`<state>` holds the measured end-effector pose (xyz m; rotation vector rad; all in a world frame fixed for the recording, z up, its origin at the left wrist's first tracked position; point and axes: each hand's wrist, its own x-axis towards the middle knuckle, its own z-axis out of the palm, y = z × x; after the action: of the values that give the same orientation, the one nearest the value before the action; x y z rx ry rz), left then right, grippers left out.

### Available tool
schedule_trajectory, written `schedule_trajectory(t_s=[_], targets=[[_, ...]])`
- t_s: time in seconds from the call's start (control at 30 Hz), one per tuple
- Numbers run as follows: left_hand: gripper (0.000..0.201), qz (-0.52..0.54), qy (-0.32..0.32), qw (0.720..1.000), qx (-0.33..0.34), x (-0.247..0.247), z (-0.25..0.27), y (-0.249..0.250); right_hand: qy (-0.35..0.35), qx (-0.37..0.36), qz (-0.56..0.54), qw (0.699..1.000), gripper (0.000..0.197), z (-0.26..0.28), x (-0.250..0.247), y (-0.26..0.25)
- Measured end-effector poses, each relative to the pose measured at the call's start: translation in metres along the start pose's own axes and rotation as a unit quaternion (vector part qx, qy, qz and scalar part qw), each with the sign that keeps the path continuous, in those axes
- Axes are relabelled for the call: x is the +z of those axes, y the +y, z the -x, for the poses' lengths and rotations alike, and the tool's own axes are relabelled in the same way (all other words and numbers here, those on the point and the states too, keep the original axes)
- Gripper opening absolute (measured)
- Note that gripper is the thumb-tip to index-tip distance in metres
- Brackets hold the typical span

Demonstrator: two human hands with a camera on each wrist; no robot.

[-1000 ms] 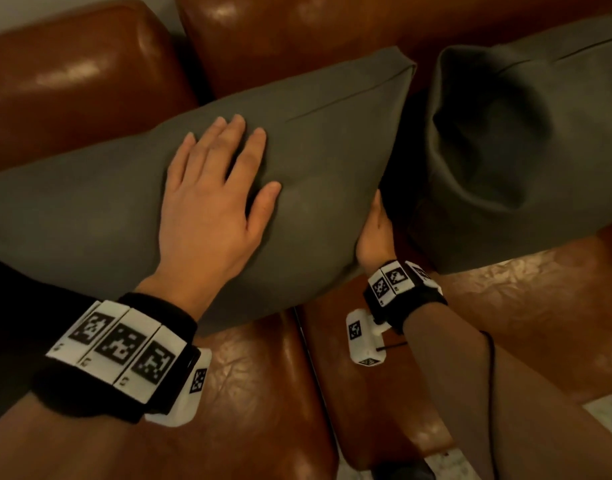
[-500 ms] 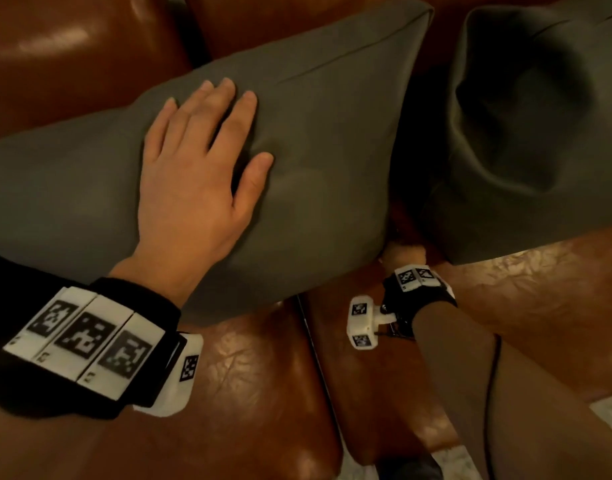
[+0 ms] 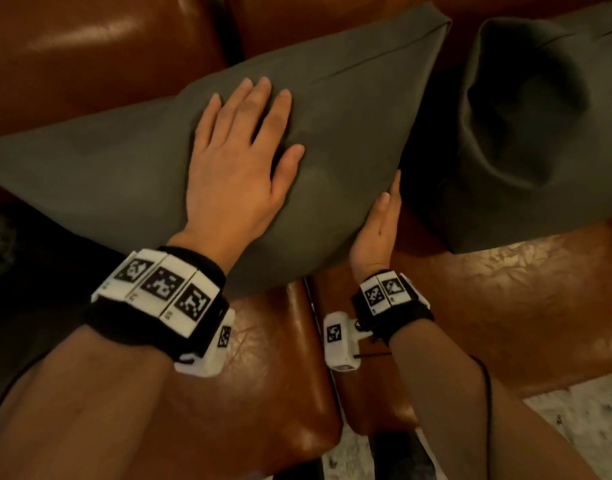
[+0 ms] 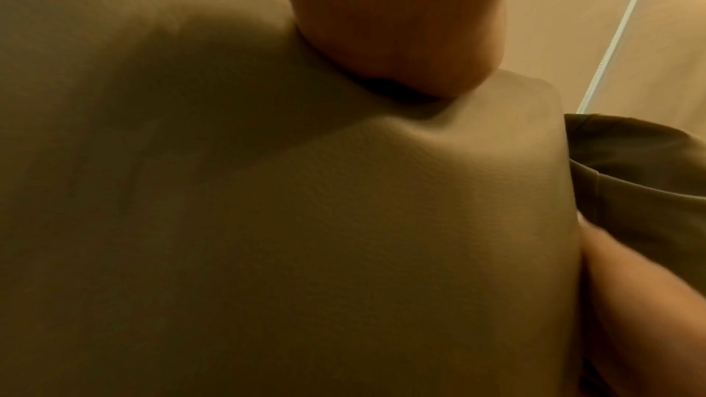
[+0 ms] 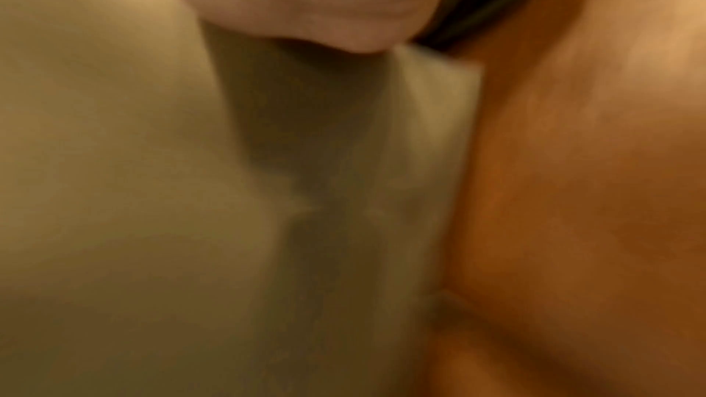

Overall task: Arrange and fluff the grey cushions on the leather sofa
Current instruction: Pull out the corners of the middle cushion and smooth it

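Sofa arm and back: a brown leather sofa [image 3: 89, 64] rose at the far left, its glossy back running across the far side.
Left cushion: a long grey cushion [image 3: 349, 109] lay slanted across the left seat, its far edge propped against the sofa back and its near edge overhanging the seat.
Left hand: the left hand [image 3: 235, 168] lay flat on the cushion's face, fingers straight and slightly spread, pressing a shallow dent into the fabric and gripping nothing.
Right hand: the right hand [image 3: 380, 223] stood on edge against the cushion's right end, fingers straight, palm against the side seam, nothing clasped.
Right cushion: a second grey cushion [image 3: 526, 133] sat just beside it on the right seat, leaning on the sofa back, with a deep hollow sunk in its middle.
Floor: a pale speckled floor [image 3: 574, 427] showed at the near right.
Risk, left cushion: the leather looked slick, so a hard push from the right could probably slide the overhanging cushion off the near edge.
Risk, right cushion: a sideways swing of the right hand might knock its neighbour over, and its hollow looked not yet plumped.
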<state>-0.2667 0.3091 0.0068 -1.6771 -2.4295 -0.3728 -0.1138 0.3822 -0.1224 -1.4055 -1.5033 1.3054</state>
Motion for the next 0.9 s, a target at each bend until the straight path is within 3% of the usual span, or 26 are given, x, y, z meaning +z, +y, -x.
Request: schedule_trajectory(t_s=[0.1, 0.17, 0.23, 0.37, 0.43, 0.57, 0.6, 0.67, 0.7, 0.73, 0.77, 0.8, 0.83, 0.87, 0.9], targets=[[0.054, -0.01, 0.02, 0.999, 0.025, -0.009, -0.003, -0.005, -0.022, -0.009, 0.065, 0.998, 0.061, -0.006, -0.015, -0.01], [0.053, -0.035, 0.05, 0.993, 0.097, -0.008, 0.004, 0.003, -0.02, -0.081, 0.03, 0.996, 0.061, -0.013, -0.024, -0.028], [0.056, -0.071, 0.035, 0.979, 0.187, 0.009, 0.022, 0.018, -0.056, -0.127, 0.01, 0.99, 0.062, -0.02, -0.025, -0.04], [0.062, -0.141, -0.086, 0.954, 0.251, 0.061, 0.085, 0.022, -0.074, -0.117, 0.015, 0.99, 0.065, -0.026, -0.018, -0.044], [0.061, -0.192, -0.178, 0.924, 0.279, 0.087, 0.13, 0.003, -0.076, -0.114, 0.018, 0.99, 0.064, -0.027, -0.018, -0.044], [0.057, -0.213, -0.382, 0.857, 0.272, 0.108, 0.21, -0.049, -0.084, -0.116, 0.026, 0.989, 0.059, -0.025, -0.021, -0.052], [0.056, -0.195, -0.403, 0.853, 0.268, 0.107, 0.22, -0.057, -0.08, -0.109, 0.038, 0.99, 0.059, -0.023, -0.025, -0.054], [0.049, -0.107, -0.385, 0.889, 0.223, 0.092, 0.23, -0.059, -0.006, -0.129, 0.052, 0.99, 0.051, -0.012, -0.036, -0.062], [0.044, -0.006, -0.337, 0.926, 0.168, 0.08, 0.23, -0.057, 0.036, -0.168, 0.052, 0.984, 0.037, -0.002, -0.041, -0.07], [0.04, 0.106, -0.246, 0.958, 0.106, 0.068, 0.224, -0.055, 0.04, -0.206, 0.048, 0.977, 0.019, 0.01, -0.043, -0.079], [0.035, 0.22, -0.173, 0.96, 0.029, 0.054, 0.21, -0.05, -0.014, -0.224, 0.038, 0.974, 0.009, 0.021, -0.041, -0.087], [0.031, 0.33, -0.13, 0.933, -0.061, 0.039, 0.191, -0.044, -0.112, -0.206, 0.03, 0.972, 0.013, 0.033, -0.036, -0.096], [0.027, 0.426, -0.12, 0.885, -0.142, 0.027, 0.172, -0.037, -0.23, -0.159, 0.036, 0.959, 0.017, 0.042, -0.026, -0.102], [0.025, 0.493, -0.144, 0.836, -0.194, 0.023, 0.153, -0.03, -0.337, -0.114, 0.083, 0.931, 0.019, 0.05, -0.016, -0.108], [0.027, 0.505, -0.198, 0.815, -0.206, 0.025, 0.136, -0.026, -0.409, -0.1, 0.165, 0.892, 0.021, 0.05, -0.004, -0.105]])
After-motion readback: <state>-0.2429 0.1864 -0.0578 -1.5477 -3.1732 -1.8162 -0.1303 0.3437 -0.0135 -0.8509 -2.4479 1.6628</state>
